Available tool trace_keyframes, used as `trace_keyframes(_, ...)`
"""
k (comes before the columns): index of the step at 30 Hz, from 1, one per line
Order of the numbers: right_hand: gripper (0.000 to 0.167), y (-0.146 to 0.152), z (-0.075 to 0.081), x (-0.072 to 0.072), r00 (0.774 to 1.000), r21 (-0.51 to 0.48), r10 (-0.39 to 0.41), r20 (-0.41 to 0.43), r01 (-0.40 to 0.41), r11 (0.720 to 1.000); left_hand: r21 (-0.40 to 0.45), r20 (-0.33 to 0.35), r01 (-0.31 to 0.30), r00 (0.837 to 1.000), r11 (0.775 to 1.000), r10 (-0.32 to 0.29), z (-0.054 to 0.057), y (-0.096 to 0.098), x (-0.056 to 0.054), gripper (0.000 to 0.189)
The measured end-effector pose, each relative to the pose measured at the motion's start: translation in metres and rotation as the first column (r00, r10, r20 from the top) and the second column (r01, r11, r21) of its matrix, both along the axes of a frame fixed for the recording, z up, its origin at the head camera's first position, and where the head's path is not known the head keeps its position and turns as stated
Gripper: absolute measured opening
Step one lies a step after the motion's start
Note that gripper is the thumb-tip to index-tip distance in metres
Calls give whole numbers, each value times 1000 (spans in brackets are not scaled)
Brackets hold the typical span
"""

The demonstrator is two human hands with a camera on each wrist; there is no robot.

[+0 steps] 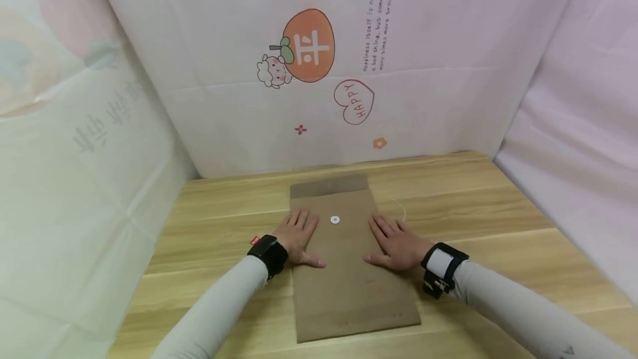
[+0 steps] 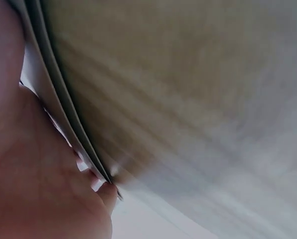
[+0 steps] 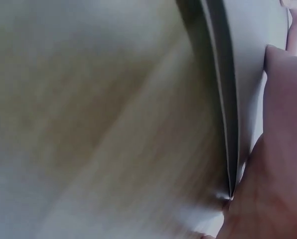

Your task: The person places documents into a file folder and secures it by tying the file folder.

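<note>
A brown kraft-paper file envelope (image 1: 349, 298) lies lengthwise on the wooden table. Its flap (image 1: 329, 185) is folded out at the far end, and a round white button (image 1: 335, 219) sits below the flap line. My left hand (image 1: 298, 240) rests spread on the envelope's left edge. On the right edge lies my right hand (image 1: 399, 244), fingers straight and thumb pointing inward. Both wrist views show the envelope's layered edge (image 2: 64, 99) close up, with the palm beside it.
A thin white string (image 1: 401, 209) trails on the table (image 1: 463, 204) past the right fingertips. A small red tag (image 1: 255, 240) shows near the left wristband (image 1: 269, 254). Printed white cloth (image 1: 229, 98) hangs behind the table and along both sides.
</note>
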State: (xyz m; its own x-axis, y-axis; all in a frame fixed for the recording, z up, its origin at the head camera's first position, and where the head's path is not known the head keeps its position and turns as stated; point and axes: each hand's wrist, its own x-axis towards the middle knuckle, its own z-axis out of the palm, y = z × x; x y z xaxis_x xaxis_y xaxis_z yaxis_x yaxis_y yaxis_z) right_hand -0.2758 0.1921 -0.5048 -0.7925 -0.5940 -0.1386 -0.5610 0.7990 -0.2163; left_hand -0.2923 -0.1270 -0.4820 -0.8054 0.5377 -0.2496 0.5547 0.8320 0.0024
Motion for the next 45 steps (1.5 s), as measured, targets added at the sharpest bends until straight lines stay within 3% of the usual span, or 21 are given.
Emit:
trace_keyframes(5, 101, -3, 1, 3, 1000, 23, 11, 24, -12, 1000, 0, 19, -15, 1000, 1000, 15, 3, -3, 11, 123)
trace_keyframes(9, 96, -9, 9, -7, 999, 9, 1, 35, -2, 1000, 8, 10, -19, 1000, 1000, 19, 6, -5, 18, 122)
trace_keyframes(14, 89, -21, 16, -43, 997, -3, -23, -76, 23, 1000, -21, -32, 30, 999, 999, -30, 5, -4, 23, 122)
trace_keyframes(18, 92, -30, 17, -80, 977, -19, -83, -198, 81, 997, -44, -38, 67, 997, 997, -68, 7, -2, 26, 122)
trace_keyframes(21, 90, -34, 18, -100, 971, -27, -115, -211, 112, 993, -63, -42, 71, 996, 995, -73, 9, 0, 25, 119)
trace_keyframes(23, 84, -37, 18, -106, 974, -23, -106, -202, 103, 994, -58, -46, 67, 997, 996, -69, 6, 1, 24, 115)
trace_keyframes(29, 53, -48, 22, -95, 956, -18, -15, -294, 10, 1000, -25, -39, 31, 999, 999, -32, -3, -5, 23, 106)
trace_keyframes(35, 42, -35, 12, -74, 934, 51, 107, -340, -95, 994, -19, -76, 34, 997, 999, -35, -4, -3, 22, 106)
trace_keyframes(40, 52, -28, 0, -61, 974, 73, 104, -201, -91, 993, -9, -104, 42, 994, 999, -43, -13, -2, 16, 108)
trace_keyframes(42, 57, -29, -1, -57, 990, 66, 75, -119, -68, 996, 13, -151, 64, 987, 998, -62, -19, -4, 10, 112)
trace_keyframes(45, 61, -31, 0, -56, 997, 73, 60, -42, -57, 996, 55, -259, 102, 962, 993, -85, -21, -6, -2, 119)
